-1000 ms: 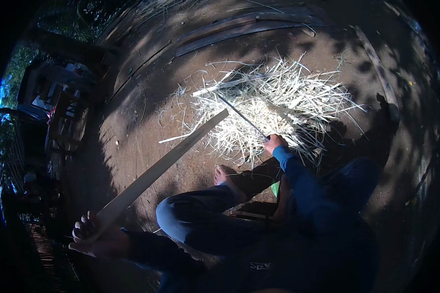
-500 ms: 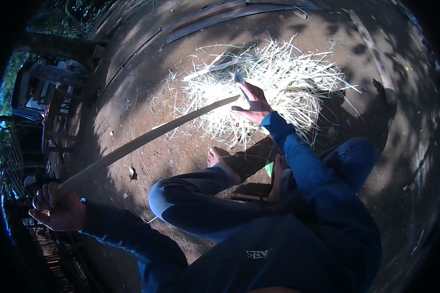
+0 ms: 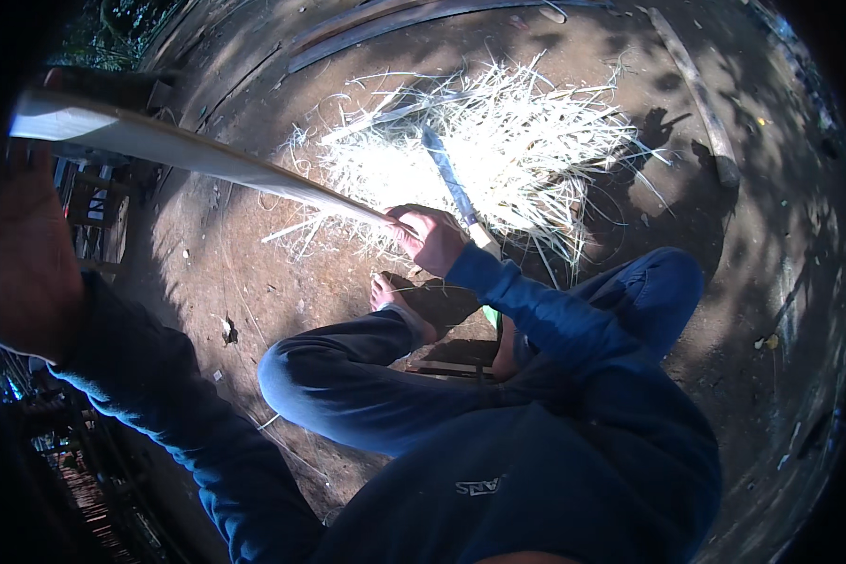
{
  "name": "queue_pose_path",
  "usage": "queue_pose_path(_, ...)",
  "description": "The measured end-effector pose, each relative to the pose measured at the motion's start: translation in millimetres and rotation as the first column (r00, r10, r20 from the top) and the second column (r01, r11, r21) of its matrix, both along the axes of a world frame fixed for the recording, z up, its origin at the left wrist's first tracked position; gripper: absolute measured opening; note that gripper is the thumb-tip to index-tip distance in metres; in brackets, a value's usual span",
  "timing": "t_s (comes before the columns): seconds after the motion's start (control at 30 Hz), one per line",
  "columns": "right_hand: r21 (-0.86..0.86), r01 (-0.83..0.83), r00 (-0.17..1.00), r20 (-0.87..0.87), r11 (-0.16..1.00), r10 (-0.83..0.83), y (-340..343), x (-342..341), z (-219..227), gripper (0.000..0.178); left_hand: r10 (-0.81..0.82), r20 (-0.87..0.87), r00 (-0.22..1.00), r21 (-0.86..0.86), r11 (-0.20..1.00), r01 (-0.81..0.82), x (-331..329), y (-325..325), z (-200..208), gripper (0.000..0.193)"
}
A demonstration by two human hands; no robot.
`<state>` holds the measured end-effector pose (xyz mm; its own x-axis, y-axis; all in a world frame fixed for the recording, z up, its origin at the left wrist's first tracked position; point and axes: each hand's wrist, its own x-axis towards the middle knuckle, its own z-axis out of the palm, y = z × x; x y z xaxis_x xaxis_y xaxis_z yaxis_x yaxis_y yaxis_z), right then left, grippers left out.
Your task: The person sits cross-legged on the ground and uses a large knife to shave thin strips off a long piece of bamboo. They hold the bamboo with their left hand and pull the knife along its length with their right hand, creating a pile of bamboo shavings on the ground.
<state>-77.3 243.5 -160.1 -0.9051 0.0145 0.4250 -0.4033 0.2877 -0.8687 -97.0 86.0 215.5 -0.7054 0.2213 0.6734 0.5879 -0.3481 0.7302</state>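
Note:
A long, flat pale strip, wood or bamboo, slants across the left, its near end lifted close to the camera. My left hand, dark and partly cut off by the rim, is raised at that end with its fingers around it. The far end sits pinched between the thumb and fingers of my right hand, above my foot. A knife with a long grey blade and light handle lies on the heap of pale shavings, its handle beside my right wrist, out of my grasp.
My bent legs are folded in front of me on the bare ground. Long boards lie at the back, and a pole at the far right. Wooden furniture stands at the left, partly behind the strip.
My right hand has let go of the knife, now on the shavings, and taken the strip's far end. The left hand has risen, lifting the near end toward the camera.

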Motion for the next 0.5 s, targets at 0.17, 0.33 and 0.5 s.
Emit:
queue_pose_path(0.17, -0.097, -0.039, 0.998, 0.043, 0.995, 0.043, 20, 8, 46, 0.019, 0.105, 0.428, 0.898, -0.337, 0.940, 0.050, -30, 7, -172, 0.046)
queue_pose_path(0.33, -0.469, -0.097, 0.995, -0.031, 0.878, 0.093, 34, -9, 48, 0.021, 0.102, 0.680, 0.726, -0.401, 0.881, 0.252, 1, 23, -310, 0.063)
queue_pose_path(0.5, -0.861, 0.083, 0.938, 0.238, 0.502, 0.253, 64, -13, 59, 0.035, -0.048, 0.697, 0.716, -0.248, 0.920, 0.303, 33, 54, -328, 0.050)
